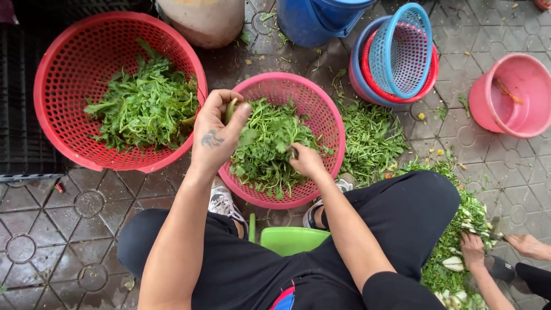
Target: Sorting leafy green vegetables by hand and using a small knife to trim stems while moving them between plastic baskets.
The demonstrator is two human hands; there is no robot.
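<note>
Nearest the camera are the person's own lap in black trousers (252, 270) and, between the knees, the edge of a green plastic stool (290, 238), with white sneakers (222, 204) planted on the wet paving stones (63, 229).

The left hand (218, 132), a small tattoo on its back, is raised above the near rim of the pink basket (327, 115); its fingers are curled closed around a pale green stem piece (231, 109) pinched against the thumb. The right hand (307, 162) is down inside the same basket, fingers closed on a sprig from the pile of leafy greens (267, 143) that fills it.

To the left, touching the pink basket's rim, sits a larger red basket (63, 69) holding sorted greens (146, 106). Right of the pink basket a loose heap of green trimmings (373, 138) lies on the paving. Beyond it stands a stack of empty baskets (396, 54), blue over red. A pink bucket (508, 95) stands at the far right, a blue tub (321, 20) at the top.

At the lower right, another person's hands (473, 250) work in a separate heap of cut vegetable scraps (453, 252), with a dark knife-like tool there, too blurred to make out.
</note>
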